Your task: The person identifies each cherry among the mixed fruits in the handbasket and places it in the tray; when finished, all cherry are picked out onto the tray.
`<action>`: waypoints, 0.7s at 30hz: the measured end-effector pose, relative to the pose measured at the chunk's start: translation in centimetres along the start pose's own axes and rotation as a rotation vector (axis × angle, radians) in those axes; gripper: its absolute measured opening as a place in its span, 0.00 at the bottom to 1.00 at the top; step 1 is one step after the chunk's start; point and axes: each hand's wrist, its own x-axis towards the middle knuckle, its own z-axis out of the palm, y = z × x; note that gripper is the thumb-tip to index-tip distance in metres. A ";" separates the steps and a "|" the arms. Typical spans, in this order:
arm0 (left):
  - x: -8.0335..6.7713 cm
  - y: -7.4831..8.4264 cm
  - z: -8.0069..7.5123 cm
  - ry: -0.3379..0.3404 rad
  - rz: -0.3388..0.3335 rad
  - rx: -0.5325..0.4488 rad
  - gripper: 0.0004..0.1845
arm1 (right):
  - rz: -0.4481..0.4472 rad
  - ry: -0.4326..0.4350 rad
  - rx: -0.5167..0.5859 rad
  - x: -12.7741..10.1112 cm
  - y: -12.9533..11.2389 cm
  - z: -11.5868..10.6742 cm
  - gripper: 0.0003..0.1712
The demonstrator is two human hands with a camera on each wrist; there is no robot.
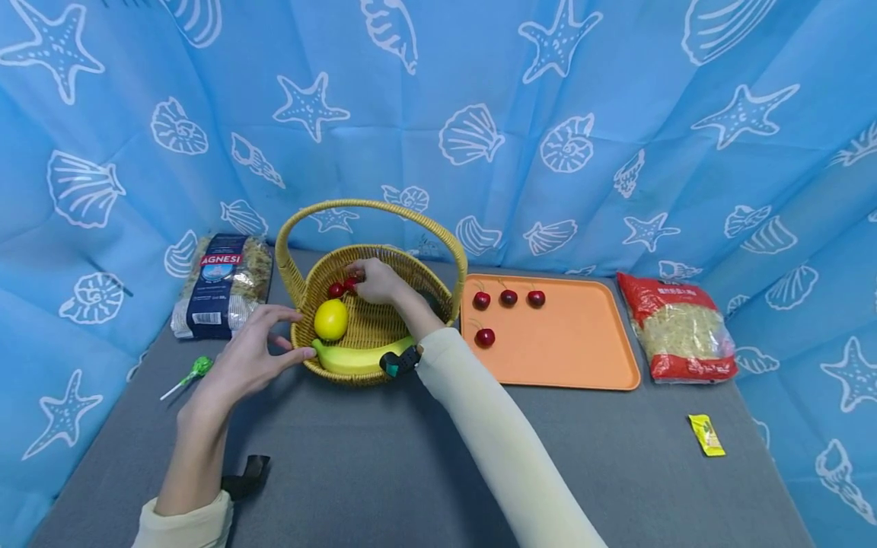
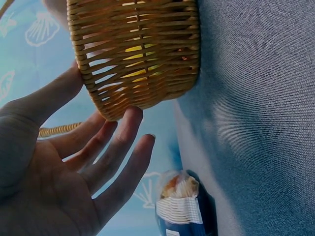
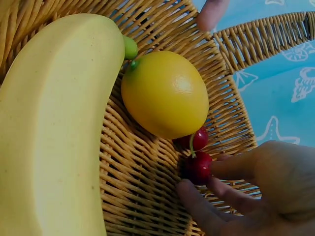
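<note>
Wicker basket [image 1: 370, 320], handled, standing on the grey desk [image 1: 384, 457] just left of the orange tray [image 1: 582, 358]; contents: one banana [image 1: 359, 358] along the near wall, one lemon [image 1: 331, 319] beside it, and two cherries past the lemon. Of these, one cherry [image 3: 198, 167] is pinched between the fingertips of the right hand [image 1: 377, 280], low against the weave and touching or nearly touching the basket floor; the other cherry [image 3: 197, 139] lies already loose against the lemon. Left hand [image 1: 250, 358]: grip spread, fingers straight, fingertips against the basket's outer wall, apparently steadying it (no item held). Tray holds four cherries [image 1: 508, 297], three in a row at the far edge and one nearer. Judged progress: two cherries moved across, the second not yet let go; four left. Also present: pasta bag [image 1: 219, 285] left of basket, red bag [image 1: 678, 327] right of tray, green lollipop [image 1: 188, 375], yellow sachet [image 1: 706, 434].
</note>
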 end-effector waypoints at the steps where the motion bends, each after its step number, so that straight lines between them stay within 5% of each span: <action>1: 0.0 0.0 0.0 -0.001 0.000 -0.001 0.36 | 0.015 -0.008 -0.009 0.1 0.0 0.0 0.29; 12: 0.0 0.0 -0.2 -0.003 0.001 -0.002 0.36 | 0.076 -0.086 0.183 -0.6 -0.1 0.0 0.24; 21: 0.0 0.1 0.0 0.000 -0.019 0.007 0.35 | 0.039 -0.031 0.112 -1.2 -0.5 0.1 0.24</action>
